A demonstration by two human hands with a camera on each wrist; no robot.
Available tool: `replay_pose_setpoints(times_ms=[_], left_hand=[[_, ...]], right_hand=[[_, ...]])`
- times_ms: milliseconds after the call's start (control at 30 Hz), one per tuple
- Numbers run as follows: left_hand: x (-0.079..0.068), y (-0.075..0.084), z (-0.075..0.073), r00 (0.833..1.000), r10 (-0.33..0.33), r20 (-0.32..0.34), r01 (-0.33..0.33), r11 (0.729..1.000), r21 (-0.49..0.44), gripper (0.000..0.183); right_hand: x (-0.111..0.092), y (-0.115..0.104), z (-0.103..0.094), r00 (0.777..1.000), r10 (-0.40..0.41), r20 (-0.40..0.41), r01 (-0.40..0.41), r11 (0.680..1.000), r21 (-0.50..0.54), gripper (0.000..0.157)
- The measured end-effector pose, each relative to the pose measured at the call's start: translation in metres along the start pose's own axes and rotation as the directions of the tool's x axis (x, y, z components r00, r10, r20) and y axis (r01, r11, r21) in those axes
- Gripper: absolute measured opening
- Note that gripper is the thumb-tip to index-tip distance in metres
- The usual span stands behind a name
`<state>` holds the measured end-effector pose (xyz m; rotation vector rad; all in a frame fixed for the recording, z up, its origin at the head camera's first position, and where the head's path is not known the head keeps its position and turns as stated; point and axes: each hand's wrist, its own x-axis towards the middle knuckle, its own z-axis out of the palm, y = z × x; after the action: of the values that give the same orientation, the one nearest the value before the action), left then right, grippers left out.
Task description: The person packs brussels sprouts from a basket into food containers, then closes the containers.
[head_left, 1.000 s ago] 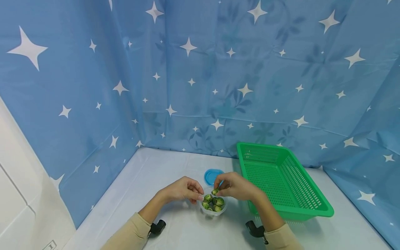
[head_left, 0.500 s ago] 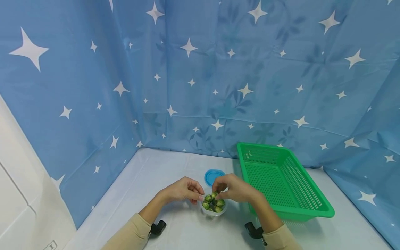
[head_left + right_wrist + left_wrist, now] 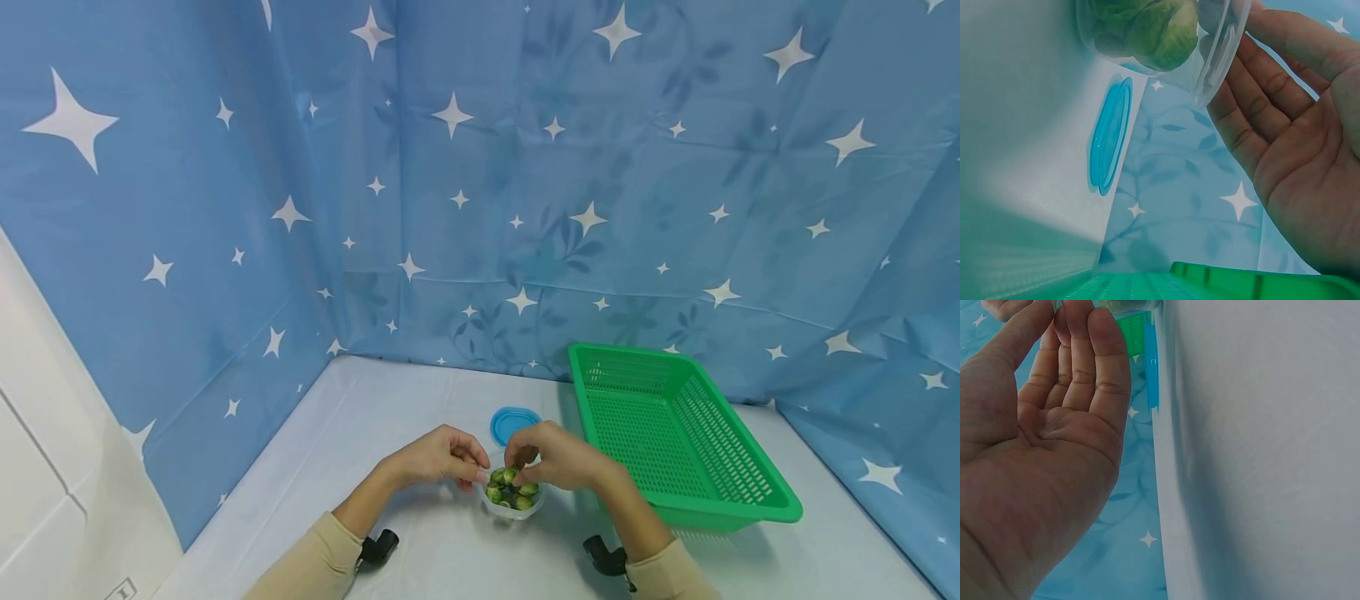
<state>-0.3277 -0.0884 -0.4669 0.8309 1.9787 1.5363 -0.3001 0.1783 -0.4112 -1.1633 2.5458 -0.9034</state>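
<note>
A small clear plastic container (image 3: 507,514) stands on the table with several green Brussels sprouts (image 3: 523,502) inside. My left hand (image 3: 441,456) pinches its left rim between thumb and fingers; the left wrist view shows this hand (image 3: 1066,419) from the palm side. From the right, my right hand (image 3: 561,457) reaches in over the rim and holds one Brussels sprout (image 3: 510,475) low among the others. In the right wrist view, the container's wall (image 3: 1222,56) hides the fingertips of the right hand (image 3: 1297,119).
A blue lid (image 3: 512,423) lies on the white table (image 3: 390,400) just behind the container. To the right stands a large green perforated basket (image 3: 675,433). A blue star-patterned curtain (image 3: 480,208) hangs behind the table.
My right hand has lowered the Brussels sprout into the container, moving slightly left and down. The left hand stays at the rim.
</note>
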Motion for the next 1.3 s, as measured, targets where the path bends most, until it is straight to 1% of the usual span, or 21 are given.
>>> replay_pose_setpoints(times_ms=[200,333,600,833,1100,1300], left_hand=[[0.0009,-0.0022,-0.0002,1.0,0.007,0.003,-0.007,1.0,-0.006,0.033],[0.0018,-0.0037,-0.0001,1.0,0.005,0.004,-0.005,1.0,-0.004,0.034],[0.0004,-0.0017,0.0004,1.0,0.001,-0.008,-0.001,1.0,0.001,0.031],[0.0002,-0.0026,-0.0005,1.0,-0.005,-0.007,0.005,1.0,0.012,0.028],[-0.0004,-0.0004,0.0001,1.0,-0.007,-0.013,0.008,1.0,0.015,0.021],[0.0002,-0.0013,0.0,1.0,-0.001,0.0,0.001,1.0,0.008,0.024]], right_hand=[[0.0004,-0.0022,0.0017,1.0,0.009,0.008,-0.008,1.0,-0.011,0.017],[0.001,-0.003,0.0029,1.0,0.008,0.013,-0.008,1.0,0.005,0.02],[0.0017,-0.0036,0.0034,1.0,0.003,0.018,-0.003,1.0,0.012,0.023],[0.002,-0.0045,0.0043,1.0,0.009,0.026,-0.01,1.0,0.013,0.022],[0.0023,-0.0057,0.0043,0.999,0.027,0.028,-0.027,1.0,0.005,0.02],[0.001,-0.0053,0.0039,0.999,0.022,0.044,-0.023,0.999,0.03,0.022]])
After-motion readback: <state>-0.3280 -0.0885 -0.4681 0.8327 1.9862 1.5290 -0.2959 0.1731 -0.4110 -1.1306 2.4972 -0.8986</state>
